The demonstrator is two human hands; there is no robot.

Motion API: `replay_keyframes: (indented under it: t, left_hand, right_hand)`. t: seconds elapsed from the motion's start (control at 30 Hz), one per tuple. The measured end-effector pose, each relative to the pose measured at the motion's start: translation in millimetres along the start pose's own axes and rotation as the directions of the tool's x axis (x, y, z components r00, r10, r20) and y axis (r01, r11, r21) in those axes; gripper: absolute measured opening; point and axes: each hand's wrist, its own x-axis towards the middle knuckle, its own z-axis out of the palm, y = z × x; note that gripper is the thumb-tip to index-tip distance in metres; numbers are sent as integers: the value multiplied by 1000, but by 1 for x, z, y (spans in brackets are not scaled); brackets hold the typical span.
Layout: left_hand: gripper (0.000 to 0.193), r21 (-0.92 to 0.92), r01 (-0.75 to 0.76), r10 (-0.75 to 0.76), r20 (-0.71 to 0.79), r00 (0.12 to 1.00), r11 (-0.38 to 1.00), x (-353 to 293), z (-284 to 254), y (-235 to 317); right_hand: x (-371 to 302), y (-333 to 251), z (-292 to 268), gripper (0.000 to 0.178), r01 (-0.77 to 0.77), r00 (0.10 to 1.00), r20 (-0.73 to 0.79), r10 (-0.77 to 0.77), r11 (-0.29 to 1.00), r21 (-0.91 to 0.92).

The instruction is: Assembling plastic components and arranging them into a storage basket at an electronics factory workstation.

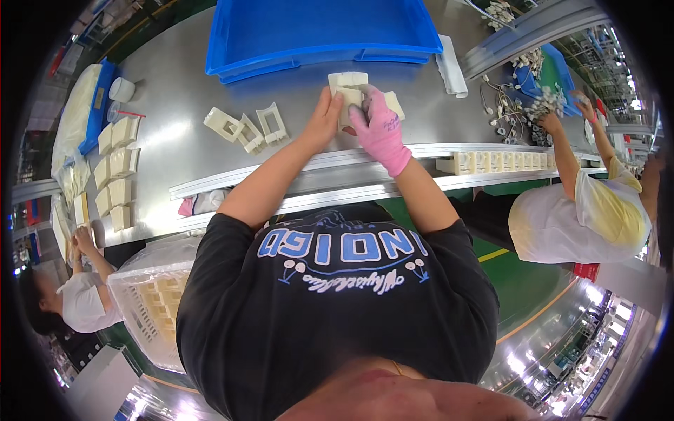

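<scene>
Above the metal table, my bare left hand [322,121] is closed on the side of a cream plastic housing [348,83]. My right hand [382,133], in a pink glove, grips the same housing from the other side, with thumb and fingers bent against it. Behind the pink glove another cream piece [393,105] shows in part; whether it is held or lying on the table I cannot tell. Several open cream plastic frames [272,123] lie loose to the left of my left hand.
Beyond my hands stands a large blue bin [323,56]. Stacked cream parts [121,161] are at the left, and a row of them [502,163] lines the rail at right. A co-worker's hand [551,123] handles cabled parts. A crate [151,309] stands at lower left.
</scene>
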Motion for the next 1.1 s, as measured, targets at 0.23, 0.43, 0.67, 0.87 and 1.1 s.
replay_keyframes:
  t: [0.23, 0.43, 0.67, 0.87, 1.1]
  left_hand:
    - [34, -107, -44, 45, 10, 999, 993, -2, 0, 5]
    - [35, -282, 239, -215, 113, 970, 929, -9, 5, 23]
    - [37, -109, 404, -377, 208, 903, 908, -10, 4, 32]
    - [33, 51, 581, -473, 641, 605, 812, -16, 1, 57]
    - [31, 904, -398, 4, 403, 915, 153, 20, -83, 24]
  right_hand:
    - [1, -9, -6, 38, 37, 999, 32, -38, 998, 42]
    - [-3, -18, -15, 34, -135, 968, 244, 62, 945, 296]
    - [2, -2, -38, 43, 89, 996, -43, -82, 975, 206]
    - [-3, -27, -73, 57, -103, 935, 346, -71, 883, 458]
    - [-36, -8, -123, 48, -276, 767, 408, 495, 829, -486]
